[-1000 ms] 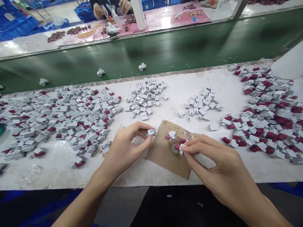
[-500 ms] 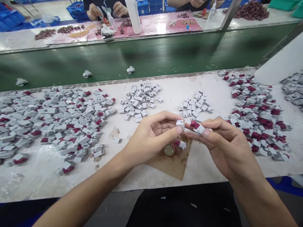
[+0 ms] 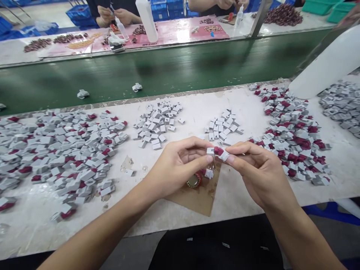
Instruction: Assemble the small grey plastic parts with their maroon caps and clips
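Note:
My left hand [image 3: 182,161] pinches a small light grey block [image 3: 210,151] between thumb and fingers. Between the thumb and fingers of my right hand [image 3: 255,165] is a grey and dark red piece [image 3: 221,153], its red end against the grey block. Below them a brown board [image 3: 194,200] lies on the table, bearing a round bottle cap [image 3: 194,180] and another grey and red piece [image 3: 208,173]. Two piles of plain grey blocks, a larger one [image 3: 157,122] and a smaller one [image 3: 223,126], lie beyond my hands.
Grey and red pieces cover the left [image 3: 70,150] and right [image 3: 295,135] of the table. A white bottle [image 3: 323,65] leans at the right. Behind runs a green belt [image 3: 180,69] with grey pieces on it; people's hands work across it.
The red end of the right-hand piece has come up against the grey block in my left hand. The view has shifted, and the grey pieces on the belt appear further left.

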Demonstrator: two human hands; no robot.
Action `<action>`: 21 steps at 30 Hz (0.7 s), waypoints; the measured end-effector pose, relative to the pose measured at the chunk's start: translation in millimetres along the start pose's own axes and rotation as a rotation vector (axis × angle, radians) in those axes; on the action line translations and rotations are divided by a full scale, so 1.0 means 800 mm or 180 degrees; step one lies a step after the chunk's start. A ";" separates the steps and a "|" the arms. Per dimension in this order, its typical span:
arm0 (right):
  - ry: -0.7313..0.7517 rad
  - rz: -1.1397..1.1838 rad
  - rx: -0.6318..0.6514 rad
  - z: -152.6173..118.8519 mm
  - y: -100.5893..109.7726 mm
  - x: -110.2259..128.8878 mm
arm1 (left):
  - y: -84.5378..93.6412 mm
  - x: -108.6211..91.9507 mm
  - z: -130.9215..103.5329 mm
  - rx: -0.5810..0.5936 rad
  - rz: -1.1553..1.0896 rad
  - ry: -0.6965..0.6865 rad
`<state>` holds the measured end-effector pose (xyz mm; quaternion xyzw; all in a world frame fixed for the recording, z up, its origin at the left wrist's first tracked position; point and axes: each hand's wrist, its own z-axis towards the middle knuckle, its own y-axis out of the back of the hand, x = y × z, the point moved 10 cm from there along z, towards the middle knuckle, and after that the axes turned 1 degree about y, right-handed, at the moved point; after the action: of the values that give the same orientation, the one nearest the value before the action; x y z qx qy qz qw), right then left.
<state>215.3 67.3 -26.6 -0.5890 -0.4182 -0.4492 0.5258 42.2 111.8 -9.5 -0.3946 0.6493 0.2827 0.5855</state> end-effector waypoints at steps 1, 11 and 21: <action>0.0050 -0.0108 0.0029 0.000 0.000 0.003 | 0.000 -0.001 0.001 0.0012 0.0103 0.0021; 0.0006 -0.0129 0.0201 0.013 0.004 0.013 | -0.015 -0.014 0.022 0.0232 0.0556 -0.0042; 0.0483 -0.3408 -0.0782 0.160 0.097 0.091 | 0.041 -0.068 0.184 -0.0559 0.2132 -0.0349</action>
<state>319.9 188.6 19.7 -0.3172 -0.5647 -0.7403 0.1801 94.0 261.4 18.1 -0.1928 0.6836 0.5345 0.4581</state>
